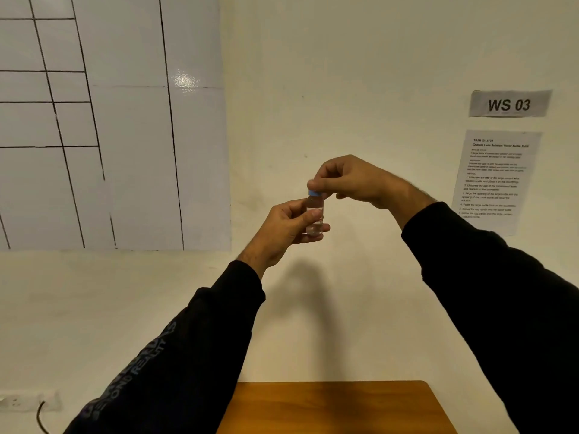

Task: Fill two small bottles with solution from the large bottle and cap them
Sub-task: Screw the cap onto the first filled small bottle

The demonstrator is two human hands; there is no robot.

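A small clear bottle [315, 216] with clear liquid in it is held upright in the air in front of the wall. My left hand [283, 228] grips its body from the left, thumb across the front. A blue cap [314, 192] sits on the bottle's top, and my right hand [351, 181] pinches that cap from above with its fingertips. The large bottle and the other small bottle are out of view.
The far edge of a wooden table [332, 405] shows at the bottom. On the wall hang a "WS 03" label [509, 104], a printed instruction sheet [496, 180] and a white gridded board [109, 120]. A socket with a cable [37, 411] is at the lower left.
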